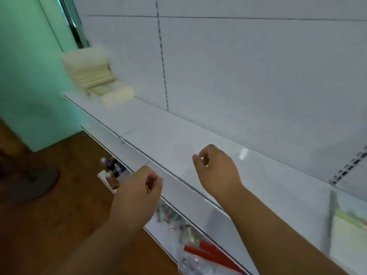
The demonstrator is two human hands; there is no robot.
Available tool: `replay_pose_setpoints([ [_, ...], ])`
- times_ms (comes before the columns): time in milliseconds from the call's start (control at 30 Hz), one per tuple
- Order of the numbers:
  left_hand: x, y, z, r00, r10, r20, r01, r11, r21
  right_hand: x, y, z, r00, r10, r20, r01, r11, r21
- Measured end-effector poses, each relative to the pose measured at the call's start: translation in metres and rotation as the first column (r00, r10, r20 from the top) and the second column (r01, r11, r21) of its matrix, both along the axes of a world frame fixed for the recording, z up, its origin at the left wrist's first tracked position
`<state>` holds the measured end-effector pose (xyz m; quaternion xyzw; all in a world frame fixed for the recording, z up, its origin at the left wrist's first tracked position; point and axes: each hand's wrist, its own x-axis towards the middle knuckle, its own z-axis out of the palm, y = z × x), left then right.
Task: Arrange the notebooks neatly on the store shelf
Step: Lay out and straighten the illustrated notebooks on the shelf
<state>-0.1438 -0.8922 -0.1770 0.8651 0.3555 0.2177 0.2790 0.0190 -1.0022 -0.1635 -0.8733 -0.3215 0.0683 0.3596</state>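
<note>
nearest, the left hand (137, 192) hangs over the shelf's front edge, fingers loosely curled, holding nothing. just beyond, the right hand (215, 168) hovers above the white shelf (258, 171), also loosely curled and empty. the notebooks (93, 70) sit stacked at the shelf's far left end, well apart from both hands.
</note>
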Motion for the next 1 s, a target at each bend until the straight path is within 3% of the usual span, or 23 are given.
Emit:
replay_pose_setpoints([
  [167, -0.068, 0.116, 0.020, 0.981, 0.133, 0.139, -0.142, 0.988, 0.057, -0.052, 0.138, 0.014, 0.990, 0.138, 0.013, -0.138, 0.988, 0.072],
  [400, -0.110, 0.243, 0.048, 0.973, 0.192, 0.128, -0.202, 0.977, 0.072, -0.082, 0.277, 0.024, 0.970, 0.238, -0.051, -0.230, 0.966, 0.119],
  [733, -0.038, 0.445, 0.050, 0.971, 0.145, 0.191, -0.177, 0.971, 0.160, 0.003, 0.482, 0.003, 0.988, 0.114, -0.105, -0.117, 0.993, -0.023],
  [900, -0.021, 0.546, 0.074, 0.977, 0.139, 0.164, -0.172, 0.964, 0.205, 0.055, 0.602, -0.006, 0.926, -0.024, -0.378, 0.003, 0.998, -0.055],
  [1000, -0.011, 0.604, 0.072, 0.975, 0.116, 0.190, -0.149, 0.975, 0.168, 0.076, 0.651, -0.015, 0.901, -0.155, -0.406, 0.122, 0.987, -0.107],
])
